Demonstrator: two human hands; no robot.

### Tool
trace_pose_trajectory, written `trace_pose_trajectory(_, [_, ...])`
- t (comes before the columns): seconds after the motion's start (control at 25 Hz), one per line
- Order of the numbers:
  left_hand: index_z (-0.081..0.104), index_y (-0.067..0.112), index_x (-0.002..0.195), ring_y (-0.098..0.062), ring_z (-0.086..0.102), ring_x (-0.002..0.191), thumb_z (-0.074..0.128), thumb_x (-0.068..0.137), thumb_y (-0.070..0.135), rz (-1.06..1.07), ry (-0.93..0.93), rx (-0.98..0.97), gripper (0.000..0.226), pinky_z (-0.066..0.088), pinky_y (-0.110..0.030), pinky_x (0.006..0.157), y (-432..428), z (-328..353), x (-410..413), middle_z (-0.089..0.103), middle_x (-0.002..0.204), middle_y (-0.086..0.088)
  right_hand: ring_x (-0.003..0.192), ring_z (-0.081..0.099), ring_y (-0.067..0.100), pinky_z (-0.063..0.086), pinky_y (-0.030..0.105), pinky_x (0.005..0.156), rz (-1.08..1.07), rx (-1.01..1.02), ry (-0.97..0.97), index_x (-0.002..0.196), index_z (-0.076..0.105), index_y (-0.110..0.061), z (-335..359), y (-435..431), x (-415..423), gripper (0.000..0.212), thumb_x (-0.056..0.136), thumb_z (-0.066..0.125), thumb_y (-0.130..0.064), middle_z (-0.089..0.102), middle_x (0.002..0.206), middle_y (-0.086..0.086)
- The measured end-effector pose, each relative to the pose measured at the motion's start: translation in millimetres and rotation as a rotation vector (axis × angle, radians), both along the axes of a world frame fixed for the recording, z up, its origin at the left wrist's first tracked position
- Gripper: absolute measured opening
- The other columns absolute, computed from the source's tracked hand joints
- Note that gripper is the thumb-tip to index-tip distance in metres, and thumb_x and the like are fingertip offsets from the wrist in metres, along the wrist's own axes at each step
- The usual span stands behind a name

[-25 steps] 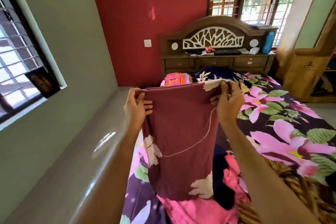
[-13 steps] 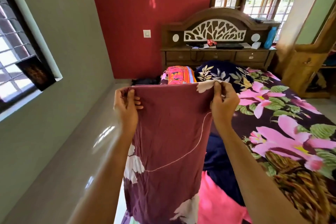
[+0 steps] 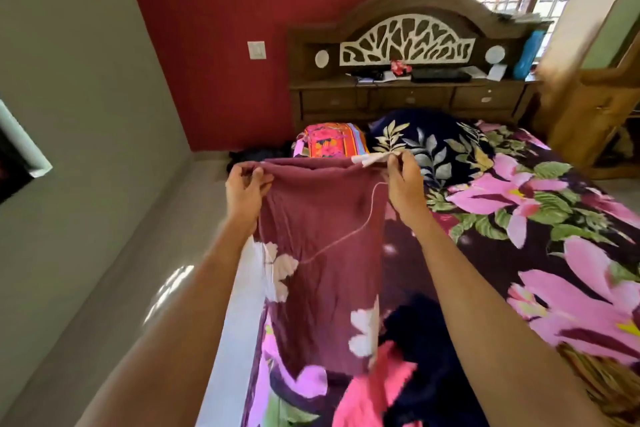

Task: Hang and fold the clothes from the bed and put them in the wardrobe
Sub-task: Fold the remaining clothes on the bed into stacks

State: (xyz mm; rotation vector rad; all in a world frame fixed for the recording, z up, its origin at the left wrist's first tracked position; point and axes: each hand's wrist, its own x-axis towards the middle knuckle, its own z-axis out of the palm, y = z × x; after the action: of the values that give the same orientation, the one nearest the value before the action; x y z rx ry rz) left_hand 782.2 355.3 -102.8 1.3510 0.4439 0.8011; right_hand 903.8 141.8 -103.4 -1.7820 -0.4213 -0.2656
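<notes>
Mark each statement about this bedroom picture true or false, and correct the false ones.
1. The left hand and right hand both grip the top edge of the maroon flower-printed cloth. True.
2. That cloth lies flat on the floral-sheeted bed. False: it hangs upright from the hands.
3. A blue bottle stands on the shelf of the carved brown wooden headboard. True.
4. The wall behind the headboard is green. False: it is red.
</notes>
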Motion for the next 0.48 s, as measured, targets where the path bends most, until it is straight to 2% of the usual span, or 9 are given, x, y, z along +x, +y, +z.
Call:
trace_pose_trajectory(0.12, [0.048,0.017,0.085,0.003,0.064,0.065,0.043,0.098,0.002,-0.033,-0.025,0.044,0.020,0.053,-0.016,0.074,13.0,5.2,35.1,0.058,0.082,-0.004,0.088,0.058,0.038,0.045,0.045,0.078,0.032,0.109,0.038,0.092,0.052,-0.024,-5.0,3.8,35.6,0.020,0.094,0.040,-0.039,0.058,0.089,0.010])
trace_pose_trajectory(0.2, [0.048,0.018,0.085,0.003,0.064,0.067,0.044,0.097,0.001,-0.051,0.010,0.061,0.021,0.053,-0.016,0.075,16.3,-8.1,41.3,0.058,0.084,-0.003,0.091,0.063,0.037,0.047,0.046,0.079,0.058,0.150,0.059,0.090,0.053,-0.031,-20.5,-0.8,37.7,0.014,0.093,0.042,-0.040,0.061,0.091,0.013])
trace_pose_trajectory(0.24, [0.049,0.019,0.085,0.002,0.064,0.068,0.044,0.097,0.000,-0.049,0.040,0.064,0.023,0.053,-0.015,0.074,17.8,-18.7,42.1,0.058,0.083,-0.002,0.088,0.065,0.029,0.049,0.040,0.076,0.073,0.161,0.081,0.092,0.055,-0.027,-30.3,-3.8,35.2,0.014,0.095,0.044,-0.034,0.062,0.089,0.014])
trace_pose_trajectory(0.32, [0.048,0.018,0.083,-0.004,0.061,0.070,0.044,0.096,-0.003,-0.049,0.119,0.048,0.025,0.051,-0.015,0.070,21.3,-52.0,41.5,0.057,0.081,-0.002,0.075,0.061,0.000,0.047,0.020,0.071,0.078,0.088,0.105,0.097,0.056,-0.013,-58.9,-9.7,29.0,0.012,0.099,0.044,-0.018,0.059,0.080,0.002])
trace_pose_trajectory(0.36, [0.048,0.018,0.083,-0.008,0.057,0.071,0.044,0.095,-0.004,-0.055,0.167,0.039,0.025,0.049,-0.017,0.069,23.1,-75.5,38.8,0.056,0.080,-0.002,0.071,0.055,-0.003,0.044,0.019,0.069,0.078,0.029,0.104,0.099,0.057,-0.010,-80.6,-13.3,26.5,0.012,0.098,0.046,-0.013,0.056,0.077,-0.004])
trace_pose_trajectory(0.4, [0.049,0.017,0.083,-0.012,0.054,0.073,0.046,0.094,-0.004,-0.065,0.230,0.037,0.024,0.047,-0.020,0.069,25.1,-101.3,34.6,0.055,0.078,-0.002,0.069,0.052,0.001,0.043,0.023,0.069,0.075,-0.030,0.118,0.099,0.059,-0.010,-106.0,-16.8,23.3,0.012,0.097,0.048,-0.012,0.055,0.076,-0.006])
trace_pose_trajectory(0.48, [0.052,0.015,0.085,-0.018,0.051,0.074,0.052,0.092,-0.003,-0.080,0.412,0.046,0.019,0.045,-0.029,0.070,29.9,-169.9,21.1,0.056,0.075,0.000,0.069,0.051,0.008,0.041,0.028,0.069,0.057,-0.140,0.192,0.096,0.065,-0.007,-169.8,-22.4,13.6,0.014,0.095,0.051,-0.008,0.061,0.077,-0.002])
